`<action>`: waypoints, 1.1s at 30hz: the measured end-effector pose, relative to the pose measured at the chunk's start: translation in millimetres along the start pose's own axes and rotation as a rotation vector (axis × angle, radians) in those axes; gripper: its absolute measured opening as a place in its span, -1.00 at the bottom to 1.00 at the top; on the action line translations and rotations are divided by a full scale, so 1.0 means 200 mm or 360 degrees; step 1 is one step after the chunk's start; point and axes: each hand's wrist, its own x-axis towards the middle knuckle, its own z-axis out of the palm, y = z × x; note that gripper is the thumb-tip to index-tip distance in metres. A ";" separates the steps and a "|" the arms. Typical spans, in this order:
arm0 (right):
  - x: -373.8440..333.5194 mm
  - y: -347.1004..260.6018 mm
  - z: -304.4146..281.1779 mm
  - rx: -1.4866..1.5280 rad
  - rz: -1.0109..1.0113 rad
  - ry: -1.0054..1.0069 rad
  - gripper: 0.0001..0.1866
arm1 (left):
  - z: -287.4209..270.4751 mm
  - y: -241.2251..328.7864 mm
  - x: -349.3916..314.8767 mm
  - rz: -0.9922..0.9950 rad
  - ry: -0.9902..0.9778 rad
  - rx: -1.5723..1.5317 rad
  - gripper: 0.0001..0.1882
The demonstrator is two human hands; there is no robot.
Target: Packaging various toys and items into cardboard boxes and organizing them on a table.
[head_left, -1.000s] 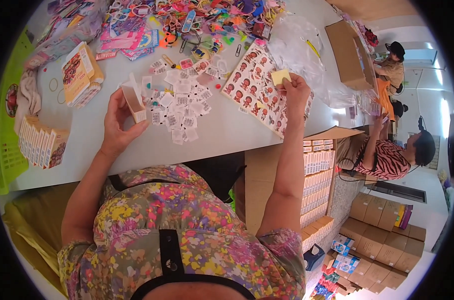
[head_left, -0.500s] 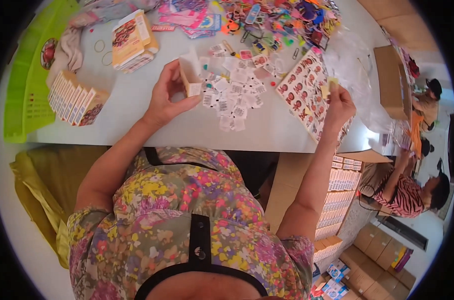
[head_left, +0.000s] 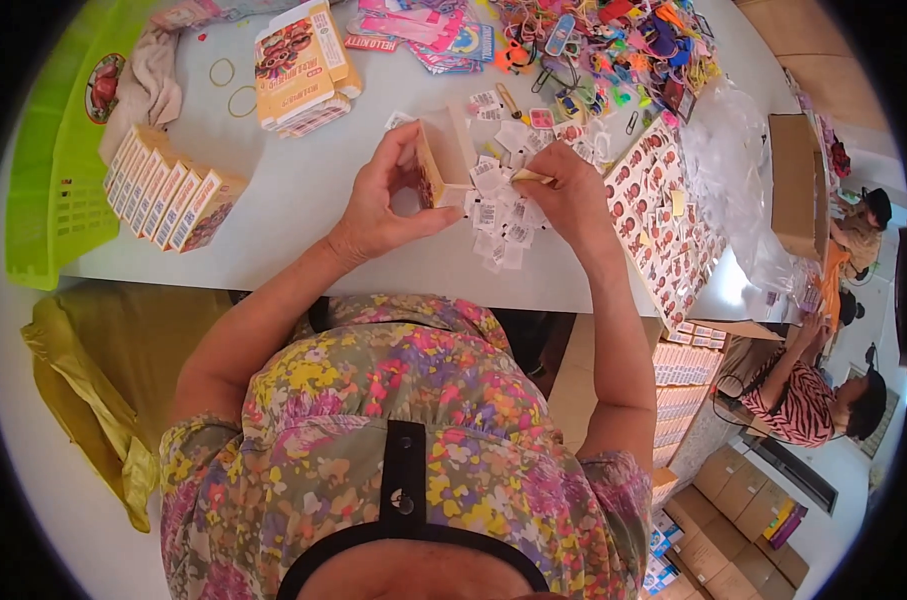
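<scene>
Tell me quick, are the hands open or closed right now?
Left hand: closed around a small open box.
Right hand: closed, pinching a yellowish slip.

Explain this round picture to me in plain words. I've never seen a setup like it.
There is no machine here, just a person's two bare hands. A wide fisheye camera worn on the head looks down at them, so straight edges bend near the rim. The left hand holds a small open carton. The right hand pinches a pale yellow slip by the white labelled packets. On the table are also a row of small boxes, a sheet of printed figures and colourful trinkets.
</scene>
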 end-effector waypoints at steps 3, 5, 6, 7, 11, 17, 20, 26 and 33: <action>-0.01 -0.05 -0.01 0.0028 0.0097 -0.0030 -0.79 | -0.02 -0.02 0.00 0.0027 -0.0009 -0.0013 -0.06; -0.02 -0.08 -0.01 0.0010 0.0204 -0.0060 -0.79 | -0.02 -0.02 0.00 0.0034 -0.0011 -0.0016 -0.04; -0.02 -0.09 -0.02 -0.0032 0.0233 -0.0092 -0.78 | -0.02 -0.02 0.01 0.0040 -0.0013 -0.0008 -0.02; -0.02 -0.09 -0.02 -0.0074 0.0260 -0.0122 -0.78 | -0.02 -0.03 0.01 0.0042 -0.0015 -0.0012 -0.02; -0.03 -0.10 -0.01 0.0185 0.0337 -0.0041 -0.78 | -0.02 -0.02 0.02 0.0120 -0.0017 0.0010 -0.06; -0.04 -0.05 0.01 0.0052 0.0236 -0.0014 -0.81 | -0.01 -0.04 0.01 0.0124 -0.0013 -0.0005 -0.03; -0.04 0.00 -0.02 0.0552 0.0090 0.0120 -0.83 | -0.01 -0.04 0.01 0.0172 0.0017 0.0001 -0.03; -0.06 0.03 -0.09 0.0835 0.0495 0.0123 -0.89 | -0.02 -0.06 -0.02 0.0176 0.0130 0.0006 -0.07; -0.07 0.13 -0.12 0.1408 0.0517 0.0234 -0.91 | 0.07 0.12 -0.01 0.0120 0.0180 0.0288 -0.16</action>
